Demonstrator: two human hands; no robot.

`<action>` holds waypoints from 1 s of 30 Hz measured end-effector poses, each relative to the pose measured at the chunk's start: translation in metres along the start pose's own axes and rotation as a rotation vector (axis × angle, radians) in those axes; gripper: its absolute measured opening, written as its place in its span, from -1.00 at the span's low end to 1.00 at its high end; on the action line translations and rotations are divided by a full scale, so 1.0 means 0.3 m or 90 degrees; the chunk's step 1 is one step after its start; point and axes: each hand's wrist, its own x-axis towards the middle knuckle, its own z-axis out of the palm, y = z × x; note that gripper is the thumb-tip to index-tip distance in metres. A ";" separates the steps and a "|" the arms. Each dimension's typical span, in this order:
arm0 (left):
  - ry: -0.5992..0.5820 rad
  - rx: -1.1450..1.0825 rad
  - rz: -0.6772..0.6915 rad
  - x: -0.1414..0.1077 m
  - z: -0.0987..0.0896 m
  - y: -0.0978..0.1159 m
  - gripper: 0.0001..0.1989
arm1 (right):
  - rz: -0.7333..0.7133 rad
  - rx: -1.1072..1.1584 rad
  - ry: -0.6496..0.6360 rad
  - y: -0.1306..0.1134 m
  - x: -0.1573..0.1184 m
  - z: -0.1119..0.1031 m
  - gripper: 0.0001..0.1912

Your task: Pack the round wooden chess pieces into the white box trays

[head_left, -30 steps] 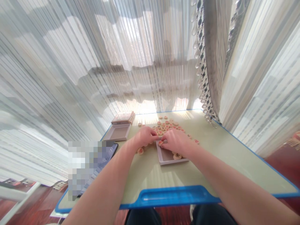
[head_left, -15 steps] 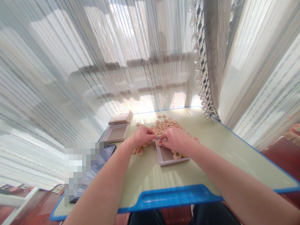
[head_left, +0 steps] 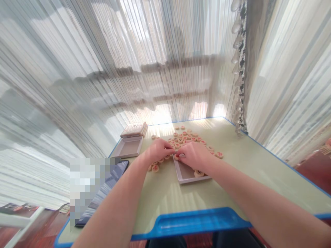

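An open shallow cardboard box [head_left: 181, 181] lies before me, with a few round wooden Chinese chess pieces [head_left: 198, 173] in its near right part. My right hand [head_left: 195, 155] reaches over the box, thumb and fingers closed on a Chinese chess piece [head_left: 177, 157] at its far left corner. Just beside that corner is my left hand [head_left: 160, 148], its fingertips pinched together; what they hold, if anything, is hidden. Many more pieces with red or black characters [head_left: 178, 145] are spread beyond the box, and a smaller group [head_left: 155, 168] sits under my left wrist.
At the back left a flat printed box [head_left: 133, 130] stands behind an empty shallow tray [head_left: 128, 147]. A dark tablet or phone [head_left: 113, 177], partly blurred out, lies on the left. The pale tabletop [head_left: 245, 165] has a blue edge and a blue front handle [head_left: 192, 222]. Sheer curtains hang behind.
The view has shifted slightly. My left fingertips have come closer to the box corner and to my right hand, which still holds its piece there.
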 end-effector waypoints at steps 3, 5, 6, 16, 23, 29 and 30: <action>-0.002 -0.005 0.000 0.003 0.002 -0.003 -0.68 | -0.008 -0.013 0.000 0.002 0.001 0.001 -0.76; 0.008 0.003 0.010 0.004 0.000 -0.010 -0.69 | -0.021 -0.022 -0.006 0.008 -0.003 -0.002 -0.75; 0.027 0.009 0.016 0.005 -0.003 -0.015 -0.70 | -0.026 -0.025 -0.008 0.013 -0.006 -0.004 -0.74; 0.221 0.149 -0.070 0.019 -0.032 -0.077 -0.72 | -0.016 0.053 0.137 0.101 -0.006 0.008 -0.71; 0.124 0.310 0.040 0.031 -0.007 -0.066 -0.70 | -0.023 0.049 0.163 0.098 0.006 0.035 -0.73; 0.155 0.269 0.059 0.049 0.022 -0.075 -0.74 | -0.027 0.075 0.178 0.079 0.000 0.030 -0.76; 0.163 0.254 0.049 0.053 0.028 -0.078 -0.75 | -0.033 0.076 0.180 0.077 0.000 0.030 -0.76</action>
